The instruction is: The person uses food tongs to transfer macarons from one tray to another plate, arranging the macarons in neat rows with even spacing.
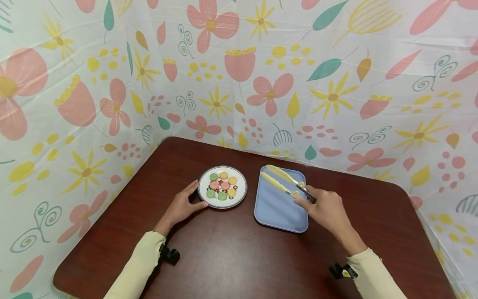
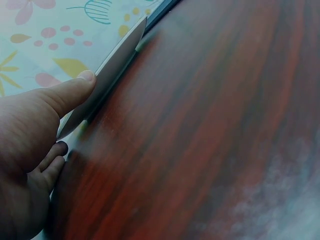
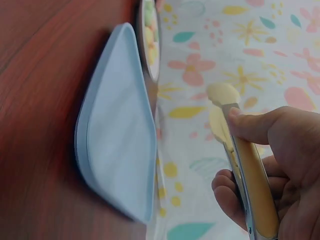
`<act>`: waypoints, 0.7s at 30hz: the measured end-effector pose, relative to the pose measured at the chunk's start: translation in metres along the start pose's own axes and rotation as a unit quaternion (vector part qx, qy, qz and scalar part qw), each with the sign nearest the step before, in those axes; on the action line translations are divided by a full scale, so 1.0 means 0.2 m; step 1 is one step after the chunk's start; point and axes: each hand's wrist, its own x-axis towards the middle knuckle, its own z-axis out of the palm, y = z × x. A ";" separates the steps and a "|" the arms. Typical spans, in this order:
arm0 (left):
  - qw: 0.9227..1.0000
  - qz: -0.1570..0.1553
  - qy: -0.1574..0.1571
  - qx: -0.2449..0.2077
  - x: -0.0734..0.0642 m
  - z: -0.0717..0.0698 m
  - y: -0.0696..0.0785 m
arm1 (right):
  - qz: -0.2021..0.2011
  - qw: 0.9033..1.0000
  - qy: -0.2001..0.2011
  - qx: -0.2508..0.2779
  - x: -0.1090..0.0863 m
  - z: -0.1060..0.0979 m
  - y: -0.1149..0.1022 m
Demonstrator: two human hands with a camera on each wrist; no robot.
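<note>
My left hand (image 1: 181, 208) rests at the left edge of a white, dark-rimmed plate (image 1: 242, 187), thumb and fingers spread along the rim; in the left wrist view the thumb touches the plate's side (image 2: 107, 75). Small round green, yellow and pink macarons (image 1: 225, 186) sit on the plate. With my right hand (image 1: 328, 207) I grip tongs (image 1: 278, 182) that have pale yellow tips and metal arms. They are held above a blue tray (image 1: 280, 214), with their two tips apart and nothing visible between them. In the right wrist view, thumb and fingers wrap the tongs' arms (image 3: 255, 185).
A dark brown wooden table (image 1: 220, 257) carries the plate and tray, with a gap between them. Flower-patterned sheeting (image 1: 269, 74) stands behind the table and along its left side. Each wrist wears a black camera mount (image 1: 169, 254).
</note>
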 end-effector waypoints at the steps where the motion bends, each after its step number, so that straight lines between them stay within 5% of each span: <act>1: 1.000 0.000 0.000 0.000 0.00 0.00 0.00 | 0.004 1.000 0.006 -0.001 -0.01 -0.01 0.02; 21: 1.000 0.006 0.006 0.000 0.00 0.00 0.01 | 0.107 0.991 0.056 -0.053 -0.25 -0.15 0.31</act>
